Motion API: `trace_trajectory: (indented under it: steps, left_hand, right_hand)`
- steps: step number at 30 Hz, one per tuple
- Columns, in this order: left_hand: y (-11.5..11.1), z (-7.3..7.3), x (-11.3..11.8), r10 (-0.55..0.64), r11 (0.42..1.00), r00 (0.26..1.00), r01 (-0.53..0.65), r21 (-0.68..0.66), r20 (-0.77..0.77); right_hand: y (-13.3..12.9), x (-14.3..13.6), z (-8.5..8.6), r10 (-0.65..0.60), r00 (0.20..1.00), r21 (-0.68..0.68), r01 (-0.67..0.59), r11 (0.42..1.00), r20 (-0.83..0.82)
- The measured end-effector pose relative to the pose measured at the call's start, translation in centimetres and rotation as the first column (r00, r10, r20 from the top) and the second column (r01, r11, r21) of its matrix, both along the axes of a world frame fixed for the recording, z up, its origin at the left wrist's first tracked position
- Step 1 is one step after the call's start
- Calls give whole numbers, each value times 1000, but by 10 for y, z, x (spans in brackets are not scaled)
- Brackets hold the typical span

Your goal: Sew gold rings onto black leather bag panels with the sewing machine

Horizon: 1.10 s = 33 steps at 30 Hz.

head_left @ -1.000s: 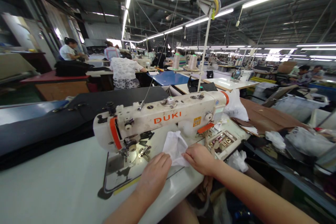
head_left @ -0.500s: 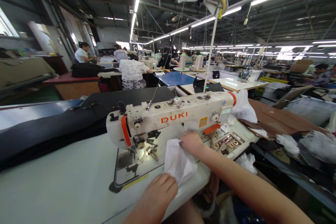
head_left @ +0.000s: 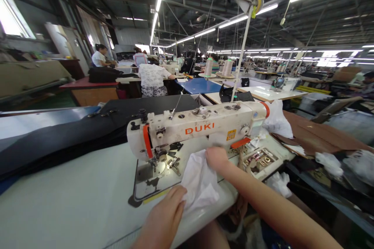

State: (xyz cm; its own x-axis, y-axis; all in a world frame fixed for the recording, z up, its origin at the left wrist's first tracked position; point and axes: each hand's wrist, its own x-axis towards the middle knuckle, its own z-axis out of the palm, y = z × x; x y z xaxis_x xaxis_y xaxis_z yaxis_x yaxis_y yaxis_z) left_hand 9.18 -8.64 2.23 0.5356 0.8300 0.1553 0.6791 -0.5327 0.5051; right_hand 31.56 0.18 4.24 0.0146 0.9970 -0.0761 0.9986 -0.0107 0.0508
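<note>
A piece of white cloth (head_left: 200, 181), creased and soft, is stretched between my two hands in front of the sewing machine (head_left: 201, 130). My right hand (head_left: 217, 158) is closed on its upper right corner, close under the machine arm; the fingertips are partly hidden. At the cloth's lower left edge, my left hand (head_left: 168, 212) pinches the fabric with its fingers together. The needle and presser foot area (head_left: 156, 161) lies up and to the left of the cloth. Nothing lies under the foot that I can make out.
Small metal fittings sit in a tray (head_left: 261, 161) at the right. Dark material (head_left: 87, 132) lies along the table's far left. Brown sheets (head_left: 318, 134) and plastic bags (head_left: 330, 163) are on the right. Thread cones (head_left: 226, 68) stand behind. A person in a patterned white top (head_left: 152, 78) works farther back.
My left hand has moved up along the cloth's left edge, and the cloth is more gathered and raised at its top. The whole view has shifted, moving the machine slightly right.
</note>
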Motion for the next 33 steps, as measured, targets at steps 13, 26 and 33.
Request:
trace_trajectory:
  steps: [13,26,33]
  left_hand:
    - [15,19,14,136,983,991,-135,-128,4]
    - [17,25,1,508,791,817,-318,-522,272]
    - [21,19,-3,486,829,851,-377,-413,200]
  right_hand:
    - [-51,-14,6,279,946,255,-233,939,-165]
    - [-60,-12,-9,240,944,125,-216,968,-225]
    - [-22,-16,12,163,964,80,-149,986,-208]
